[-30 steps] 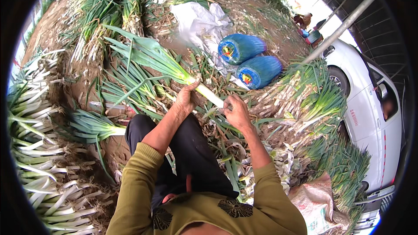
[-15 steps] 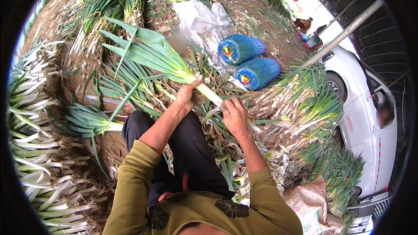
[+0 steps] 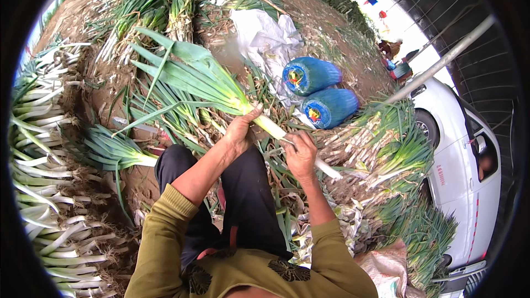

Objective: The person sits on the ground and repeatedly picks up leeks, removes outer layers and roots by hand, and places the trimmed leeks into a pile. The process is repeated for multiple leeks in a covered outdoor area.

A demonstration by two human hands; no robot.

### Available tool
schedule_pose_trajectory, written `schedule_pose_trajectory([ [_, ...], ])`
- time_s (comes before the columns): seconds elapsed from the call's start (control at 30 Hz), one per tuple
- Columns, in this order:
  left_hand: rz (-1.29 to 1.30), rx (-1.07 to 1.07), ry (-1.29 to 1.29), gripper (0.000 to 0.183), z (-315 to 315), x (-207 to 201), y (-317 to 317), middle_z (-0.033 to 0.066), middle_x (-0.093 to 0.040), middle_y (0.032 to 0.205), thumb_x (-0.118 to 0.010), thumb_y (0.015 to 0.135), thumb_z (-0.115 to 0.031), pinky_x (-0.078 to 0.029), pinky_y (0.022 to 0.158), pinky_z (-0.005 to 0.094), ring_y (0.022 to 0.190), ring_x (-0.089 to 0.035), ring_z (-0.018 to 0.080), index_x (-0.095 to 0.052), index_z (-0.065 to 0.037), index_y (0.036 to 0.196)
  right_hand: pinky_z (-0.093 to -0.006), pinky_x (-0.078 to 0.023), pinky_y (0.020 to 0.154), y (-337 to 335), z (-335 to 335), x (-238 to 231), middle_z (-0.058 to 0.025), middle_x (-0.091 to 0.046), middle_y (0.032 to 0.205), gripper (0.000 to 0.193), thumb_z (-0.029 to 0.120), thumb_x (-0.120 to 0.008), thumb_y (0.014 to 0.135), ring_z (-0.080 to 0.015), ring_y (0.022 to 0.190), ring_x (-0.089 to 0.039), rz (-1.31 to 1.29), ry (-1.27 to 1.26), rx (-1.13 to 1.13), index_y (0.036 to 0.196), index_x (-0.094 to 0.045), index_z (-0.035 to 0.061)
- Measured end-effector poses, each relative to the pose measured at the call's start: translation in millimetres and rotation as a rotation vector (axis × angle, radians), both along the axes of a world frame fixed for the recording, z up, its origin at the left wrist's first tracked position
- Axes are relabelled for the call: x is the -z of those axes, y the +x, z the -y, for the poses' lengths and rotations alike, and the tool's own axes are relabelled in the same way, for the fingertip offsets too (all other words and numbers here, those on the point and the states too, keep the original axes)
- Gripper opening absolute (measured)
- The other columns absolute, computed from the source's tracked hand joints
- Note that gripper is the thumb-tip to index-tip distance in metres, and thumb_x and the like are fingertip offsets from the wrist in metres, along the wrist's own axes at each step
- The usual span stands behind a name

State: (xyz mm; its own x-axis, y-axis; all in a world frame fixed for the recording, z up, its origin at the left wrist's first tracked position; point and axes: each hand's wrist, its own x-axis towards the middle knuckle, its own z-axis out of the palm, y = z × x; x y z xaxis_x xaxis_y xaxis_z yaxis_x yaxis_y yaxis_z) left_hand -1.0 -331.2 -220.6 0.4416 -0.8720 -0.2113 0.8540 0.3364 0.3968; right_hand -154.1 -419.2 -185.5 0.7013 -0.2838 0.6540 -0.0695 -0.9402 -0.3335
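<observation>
A large leek (image 3: 269, 127) lies slanted across in front of my knees, its green leaves fanned toward the far left and its white end pointing right. My left hand (image 3: 242, 131) is closed around the stalk just below where the leaves spread. Farther down the white shank, my right hand (image 3: 301, 155) grips with bent fingers, and the pale root end sticks out beyond it. Whether a loose outer layer is pinched under the right fingers is hidden. Beside my left knee another leek bunch (image 3: 118, 152) rests on the soil.
Stacked leeks (image 3: 52, 187) with rooty ends line the left side. Two blue-netted bundles (image 3: 330, 108) lie by a white plastic sheet (image 3: 265, 36). More leeks (image 3: 400, 138) are heaped at right, near a crumpled sack (image 3: 386, 265). A white van (image 3: 458, 182) stands beyond a metal pole (image 3: 441, 58).
Both hands keep their hold on the leek, the right one shifting slightly. More of the white root end shows past the right hand. The whole view has tilted a little.
</observation>
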Motion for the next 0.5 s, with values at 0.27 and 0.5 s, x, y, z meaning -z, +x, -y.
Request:
schedule_pose_trajectory([
  [0.27,0.009,0.162,-0.501,0.039,-26,-44,22,0.0242,-0.052,0.113,-0.046,0.089,-0.036,-0.038,0.090,0.0576,0.105,-0.052,0.0384,-0.046,-0.005,0.113,-0.0221,-0.048,0.064,-16,32,-34,-0.0050,-0.056,0.081,0.020,-0.013,-0.062,0.069,-0.0099,0.070,-0.055,-0.192,0.646,-0.164,0.085,-0.055,-0.0035],
  [0.5,-0.036,-0.081,-0.205,0.036,-5,-22,27,0.0127,-0.059,0.087,-0.050,0.088,-0.036,-0.047,0.078,0.0537,0.080,-0.061,0.0298,-0.051,-0.010,0.112,-0.0453,-0.039,0.068,10,4,-9,-0.0179,-0.051,0.079,0.021,0.003,-0.067,0.066,-0.0376,0.076,-0.048,-0.111,-0.120,0.037,0.081,-0.053,-0.0025],
])
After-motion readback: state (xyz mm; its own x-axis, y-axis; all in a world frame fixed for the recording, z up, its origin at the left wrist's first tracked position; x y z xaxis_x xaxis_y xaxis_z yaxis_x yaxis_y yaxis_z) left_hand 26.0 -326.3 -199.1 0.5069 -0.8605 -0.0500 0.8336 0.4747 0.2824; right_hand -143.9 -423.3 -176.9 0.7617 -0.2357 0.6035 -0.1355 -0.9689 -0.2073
